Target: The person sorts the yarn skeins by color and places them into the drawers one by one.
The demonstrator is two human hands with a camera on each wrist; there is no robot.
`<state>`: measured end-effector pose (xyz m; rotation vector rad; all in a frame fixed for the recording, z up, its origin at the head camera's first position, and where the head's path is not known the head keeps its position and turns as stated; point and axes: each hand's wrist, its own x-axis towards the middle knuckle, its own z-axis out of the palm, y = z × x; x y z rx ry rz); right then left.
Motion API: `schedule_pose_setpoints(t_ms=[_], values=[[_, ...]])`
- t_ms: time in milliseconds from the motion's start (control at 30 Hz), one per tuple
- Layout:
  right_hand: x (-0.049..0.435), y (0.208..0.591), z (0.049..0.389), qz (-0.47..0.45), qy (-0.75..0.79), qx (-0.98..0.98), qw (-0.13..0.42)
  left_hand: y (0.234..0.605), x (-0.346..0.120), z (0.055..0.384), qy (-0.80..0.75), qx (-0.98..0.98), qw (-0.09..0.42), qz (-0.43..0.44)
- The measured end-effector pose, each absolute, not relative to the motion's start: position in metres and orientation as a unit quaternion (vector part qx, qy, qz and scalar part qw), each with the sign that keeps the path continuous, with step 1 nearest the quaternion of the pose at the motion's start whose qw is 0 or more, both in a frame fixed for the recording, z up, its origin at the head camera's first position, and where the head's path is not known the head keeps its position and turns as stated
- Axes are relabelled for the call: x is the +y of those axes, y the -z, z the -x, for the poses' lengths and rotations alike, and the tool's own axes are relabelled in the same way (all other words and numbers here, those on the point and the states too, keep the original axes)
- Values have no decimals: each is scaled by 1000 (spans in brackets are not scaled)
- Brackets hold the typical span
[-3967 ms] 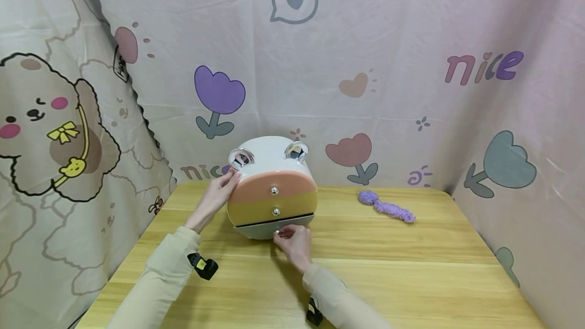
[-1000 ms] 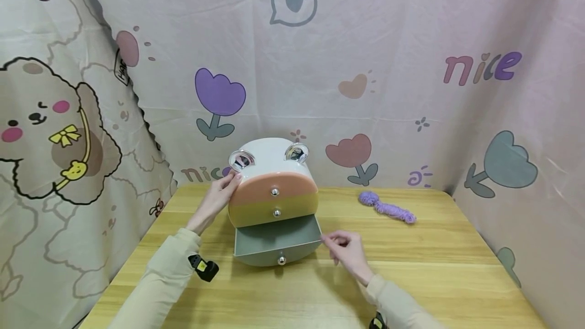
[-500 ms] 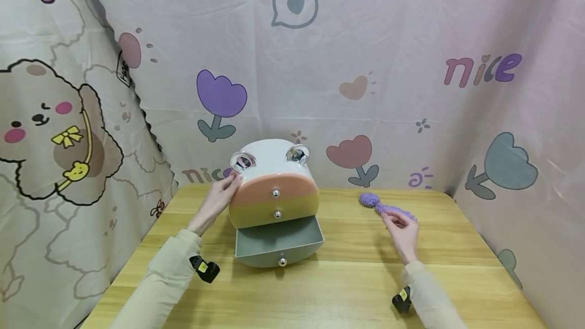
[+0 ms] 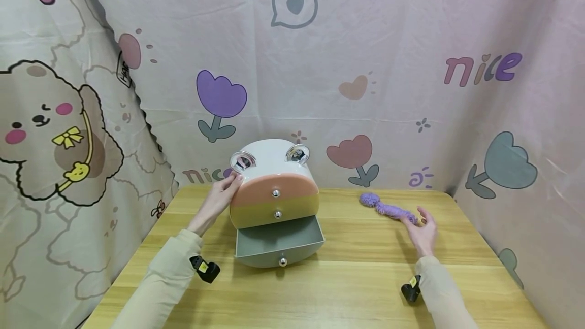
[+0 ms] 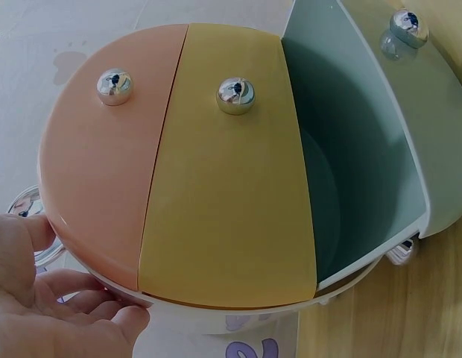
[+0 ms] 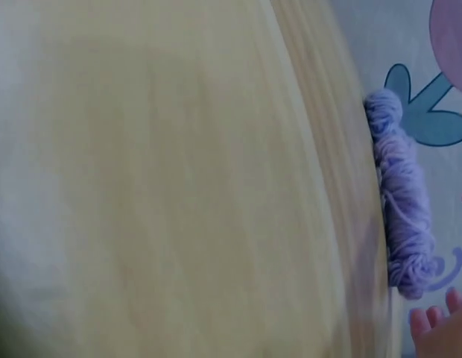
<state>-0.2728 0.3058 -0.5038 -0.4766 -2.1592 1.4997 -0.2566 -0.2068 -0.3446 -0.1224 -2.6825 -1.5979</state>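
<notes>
A frog-like drawer box [image 4: 274, 156] has a white top, two silver eyes, and orange, yellow and grey-green drawer fronts with silver knobs. Its bottom drawer [image 4: 280, 237] is pulled out with nothing visible inside. My left hand [image 4: 217, 201] holds the box's upper left side below one eye; in the left wrist view, curled fingers [image 5: 86, 291] and the thumb lie at its edge. At the right, a twisted skein of purple yarn [image 4: 389, 210] lies on the table. My right hand [image 4: 422, 232] is at the yarn's right end, thumb and fingers spread apart.
Everything stands on a light wooden table [image 4: 347, 278]. Behind it and along both sides hangs a printed curtain [image 4: 292, 65] with flowers and a bear, close to the table's back edge. The drawer juts toward the table's front.
The bottom drawer has come out toward me. My right hand left its knob and moved right to the yarn, then slid to the yarn's far end and spread its fingers. The left hand stayed.
</notes>
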Motion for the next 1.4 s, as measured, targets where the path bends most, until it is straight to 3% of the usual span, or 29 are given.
schedule_pose_setpoints(t_ms=[300, 1400], values=[[314, 505, 278, 169, -501, -838, 135, 345, -207, 257, 511, -858, 13, 44], [307, 509, 278, 155, -400, -891, 152, 345, -206, 258, 507, -861, 7, 35]])
